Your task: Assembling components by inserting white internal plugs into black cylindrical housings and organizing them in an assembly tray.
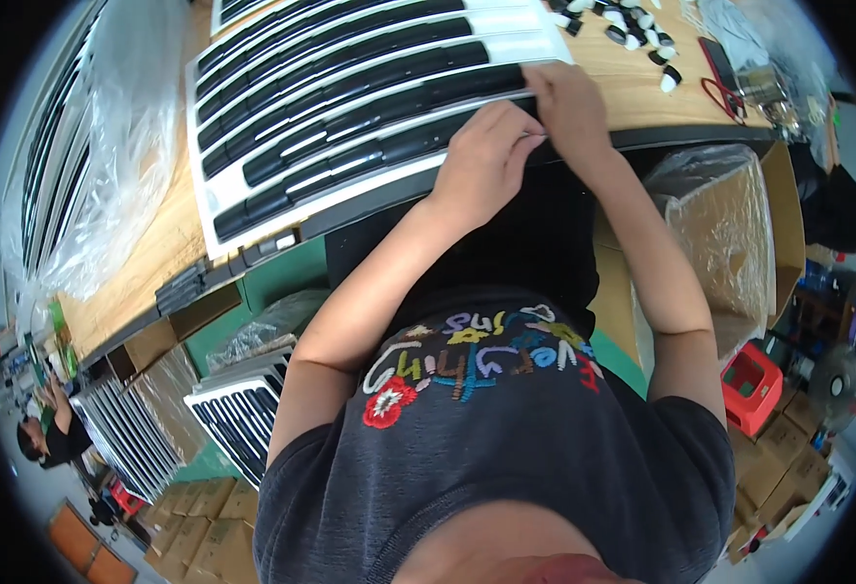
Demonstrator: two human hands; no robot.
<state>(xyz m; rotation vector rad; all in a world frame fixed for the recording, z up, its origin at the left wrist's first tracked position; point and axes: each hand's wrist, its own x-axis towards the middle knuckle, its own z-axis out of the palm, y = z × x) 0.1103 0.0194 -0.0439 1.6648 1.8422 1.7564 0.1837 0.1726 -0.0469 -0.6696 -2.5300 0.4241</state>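
Note:
A white tray (253, 209) lies on the wooden table (632, 88), holding rows of long glossy black strips (350, 107). Both my hands meet at the tray's near right corner. My left hand (482, 161) has its fingers bent and pinches the end of the nearest black strip (350, 161). My right hand (566, 109) rests just beyond it, with its fingers gripping the tray's right edge. What lies under the fingertips is hidden.
Small black and white pieces (632, 29) and a red-handled tool (720, 73) lie at the table's far right. A plastic-lined cardboard box (730, 234) stands at the right, a red box (751, 384) below it. Clear plastic bag (107, 146) left; stacked trays (238, 414) on the floor; another person (43, 438) lower left.

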